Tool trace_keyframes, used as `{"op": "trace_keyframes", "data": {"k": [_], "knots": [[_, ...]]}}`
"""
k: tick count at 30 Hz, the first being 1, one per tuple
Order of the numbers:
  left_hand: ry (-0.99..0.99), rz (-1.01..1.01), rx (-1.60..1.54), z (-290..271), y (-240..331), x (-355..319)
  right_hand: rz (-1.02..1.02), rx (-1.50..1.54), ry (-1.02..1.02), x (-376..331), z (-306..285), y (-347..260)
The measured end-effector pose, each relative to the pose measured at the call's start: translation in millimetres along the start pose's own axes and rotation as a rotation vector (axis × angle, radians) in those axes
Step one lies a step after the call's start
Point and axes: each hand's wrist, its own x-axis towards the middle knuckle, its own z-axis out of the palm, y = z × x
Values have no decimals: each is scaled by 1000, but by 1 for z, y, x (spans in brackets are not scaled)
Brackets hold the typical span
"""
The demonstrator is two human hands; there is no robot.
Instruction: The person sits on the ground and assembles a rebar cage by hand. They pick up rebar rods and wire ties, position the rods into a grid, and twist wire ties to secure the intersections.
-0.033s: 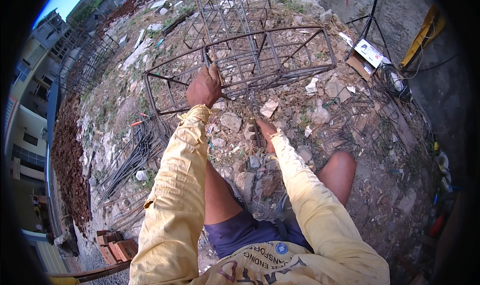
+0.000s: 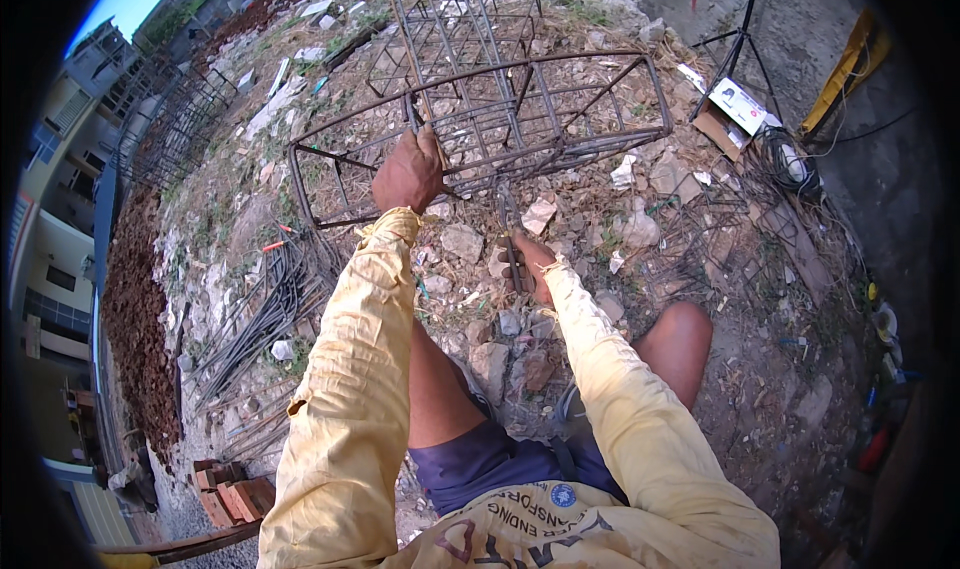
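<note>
A rectangular rebar cage [image 2: 600,144] of thin, brownish steel bars stands in front of me, with long bars running away from it. My left hand [image 2: 408,172] is closed on a steel bar at the cage's near left side; a short stretch of bar shows above the fingers. My right hand [image 2: 533,272] lies lower and nearer, closed around the dark handles of pincers [image 2: 509,209]. The head of the pincers reaches up to the cage's lower near bar, where a tie may be; any wire there is too small to make out.
Stones and rubble cover the ground. Cut bars [image 2: 265,314] lie in a bundle at the left, above stacked bricks [image 2: 235,497]. At the right are a white box [image 2: 738,106], a black tripod [image 2: 741,37] and a cable coil [image 2: 790,164]. A second cage [image 2: 180,119] stands far left.
The pincers and the fingers of my right hand have shifted very slightly. My left hand and the rebar cage are where they were.
</note>
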Motion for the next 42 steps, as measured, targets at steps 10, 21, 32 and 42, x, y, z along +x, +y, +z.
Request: {"op": "trace_keyframes", "data": {"k": [10,21,32,42], "knots": [[-8,-9,37,-2,0,6,136,507,-593,2,0,2],[-7,-38,24,-2,-4,10,-6,134,-176,9,-6,-2],[-5,-47,46,-5,0,10,-6,259,-281,8,7,-1],[14,-48,39,-3,0,11,-16,224,-180,-9,0,13]]}}
